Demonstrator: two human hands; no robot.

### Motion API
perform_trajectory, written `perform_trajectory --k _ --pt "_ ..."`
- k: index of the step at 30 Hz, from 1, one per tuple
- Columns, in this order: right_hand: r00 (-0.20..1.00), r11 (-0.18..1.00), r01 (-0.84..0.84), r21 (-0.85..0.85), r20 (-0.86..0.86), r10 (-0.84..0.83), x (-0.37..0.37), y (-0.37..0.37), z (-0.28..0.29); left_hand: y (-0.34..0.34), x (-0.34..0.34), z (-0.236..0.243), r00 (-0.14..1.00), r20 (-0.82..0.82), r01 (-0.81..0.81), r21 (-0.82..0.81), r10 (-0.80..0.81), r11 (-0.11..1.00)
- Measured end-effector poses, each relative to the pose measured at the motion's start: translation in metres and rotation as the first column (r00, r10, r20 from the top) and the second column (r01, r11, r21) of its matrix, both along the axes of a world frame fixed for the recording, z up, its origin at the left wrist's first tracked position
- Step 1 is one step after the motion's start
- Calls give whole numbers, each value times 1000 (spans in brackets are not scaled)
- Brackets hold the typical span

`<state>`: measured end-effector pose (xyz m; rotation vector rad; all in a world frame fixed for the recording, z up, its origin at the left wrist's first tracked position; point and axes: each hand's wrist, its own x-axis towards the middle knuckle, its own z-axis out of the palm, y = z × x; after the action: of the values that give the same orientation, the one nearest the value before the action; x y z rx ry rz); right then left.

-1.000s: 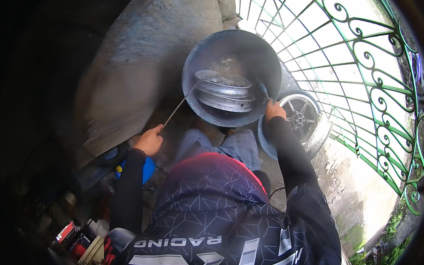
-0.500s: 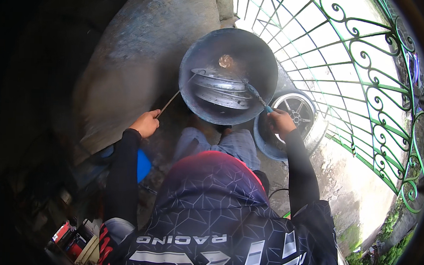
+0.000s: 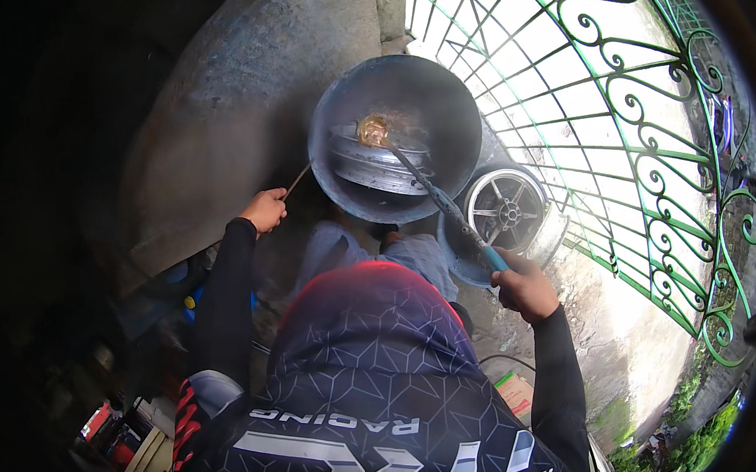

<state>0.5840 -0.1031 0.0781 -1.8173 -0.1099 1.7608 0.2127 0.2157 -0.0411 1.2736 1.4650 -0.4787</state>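
My left hand [image 3: 263,212] is closed on a thin rod [image 3: 297,183] that reaches the left rim of a large dark metal basin [image 3: 459,113]. Inside the basin lie stacked silver wheel rims [image 3: 374,172]. My right hand [image 3: 523,286] grips the teal handle [image 3: 493,260] of a long grey tool [image 3: 447,205], angled up-left into the basin over the rims. A rounded gold-brown shape [image 3: 374,131] sits at its far end; what it is, I cannot tell.
A spoked wheel [image 3: 506,210] rests in a second round container at right. A green scrollwork grille [image 3: 650,180] curves along the right. A stone surface [image 3: 233,78] stands at left, with a blue object [image 3: 191,304] and assorted clutter [image 3: 133,432] below. A cardboard piece [image 3: 513,392] lies near my right arm.
My right hand has moved down and right, drawing more of the tool into view. My left hand has moved upward with the rod. The basin appears shifted slightly left.
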Motion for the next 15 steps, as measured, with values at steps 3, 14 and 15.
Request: perform_trajectory --k 3,14,15 --pt "994 997 -78 -9 75 78 -4 -2 9 0 2 -3 1000 23 -5 5 5 1000" --pt "864 937 -347 -31 378 332 5 -40 20 -15 15 -20 990 92 95 150 -110 984" --pt "789 913 -408 -5 502 355 4 -45 16 -17 16 -21 987 96 110 157 -126 981"
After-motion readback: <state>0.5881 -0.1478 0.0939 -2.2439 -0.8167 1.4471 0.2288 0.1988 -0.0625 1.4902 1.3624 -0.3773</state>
